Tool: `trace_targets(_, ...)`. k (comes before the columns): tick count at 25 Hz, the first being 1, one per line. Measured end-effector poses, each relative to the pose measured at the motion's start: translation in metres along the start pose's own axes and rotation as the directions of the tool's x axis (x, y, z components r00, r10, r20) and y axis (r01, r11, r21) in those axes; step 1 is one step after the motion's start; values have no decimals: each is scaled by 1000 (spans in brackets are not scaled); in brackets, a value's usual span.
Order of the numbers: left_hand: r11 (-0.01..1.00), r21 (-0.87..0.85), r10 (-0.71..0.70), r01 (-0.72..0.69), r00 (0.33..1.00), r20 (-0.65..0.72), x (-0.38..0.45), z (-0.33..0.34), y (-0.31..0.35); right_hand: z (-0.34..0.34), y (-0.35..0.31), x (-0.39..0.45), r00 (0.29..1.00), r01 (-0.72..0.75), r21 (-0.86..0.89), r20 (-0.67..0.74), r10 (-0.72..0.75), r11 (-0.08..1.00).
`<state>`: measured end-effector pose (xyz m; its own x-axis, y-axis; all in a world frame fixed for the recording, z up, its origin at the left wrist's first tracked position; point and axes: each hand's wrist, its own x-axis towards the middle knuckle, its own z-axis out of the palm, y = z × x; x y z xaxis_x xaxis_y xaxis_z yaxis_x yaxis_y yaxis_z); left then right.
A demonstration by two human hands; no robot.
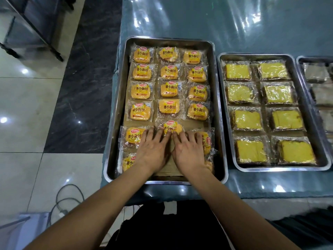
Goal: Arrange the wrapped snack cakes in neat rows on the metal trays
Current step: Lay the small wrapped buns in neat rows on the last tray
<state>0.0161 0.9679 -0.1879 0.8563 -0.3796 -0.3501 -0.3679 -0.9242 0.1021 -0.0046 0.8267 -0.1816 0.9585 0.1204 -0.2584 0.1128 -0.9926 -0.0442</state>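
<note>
A metal tray (119,109) in front of me holds several wrapped orange snack cakes in three columns. Both hands lie flat side by side over its near end. My left hand (153,150) and my right hand (189,152) touch with straight fingertips a wrapped cake (171,126) in the middle column. A cake (132,135) lies partly under my left hand, and another cake (207,141), turned sideways, lies under my right. Another cake (128,162) lies at the near left corner. A cake at the near right is mostly hidden.
A second metal tray (220,98) to the right holds two columns of wrapped yellow cake slices. A third tray (301,69) shows at the right edge. The trays rest on a blue, plastic-covered table (234,24). Tiled floor, a cable and a metal rack lie to the left.
</note>
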Motion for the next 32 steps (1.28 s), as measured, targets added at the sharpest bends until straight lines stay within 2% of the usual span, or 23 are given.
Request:
trace_targets(2, 999, -4, 33, -33, 999, -13, 2, -7, -3, -10, 12, -4, 996, -24, 44, -86, 28, 999)
trace_targets(5, 997, -52, 55, -60, 995, -89, 6, -20, -4, -25, 43, -12, 949, -163, 137, -249, 193, 977)
trace_targets(7, 986, -117, 105, -115, 991, -88, 11, -29, 8, -29, 62, -21, 914, -288, 181, -242, 326, 940)
trace_targets(9, 970, -166, 166, -175, 984, -66, 17, -32, 25, -27, 68, -32, 900, -336, 227, -207, 382, 914)
trace_targets(13, 952, -197, 224, -235, 971, -79, 37, -41, 42, -14, 61, -61, 893, -337, 247, -223, 392, 909)
trace_targets(17, 932, -209, 298, -296, 954, -23, 46, -43, 50, -4, 58, -70, 909, -378, 201, -105, 403, 904)
trace_targets(20, 916, -245, 324, -318, 946, -15, 46, -35, 51, 2, 57, -70, 907, -378, 239, -97, 410, 894)
trace_targets(23, 893, -342, 304, -293, 952, -20, 42, -30, 48, 3, 60, -68, 896, -370, 327, -120, 427, 869)
trace_targets(26, 862, -432, 268, -266, 962, -58, 34, -28, 45, 0, 62, -59, 871, -360, 491, -129, 475, 794)
trace_targets(29, 842, -489, 220, -229, 972, -77, 25, -27, 42, -5, 64, -49, 867, -300, 615, -142, 477, 729)
trace_targets(32, 820, -543, 139, -181, 983, -116, 10, -29, 34, -12, 64, -36, 880, -207, 653, -201, 430, 728)
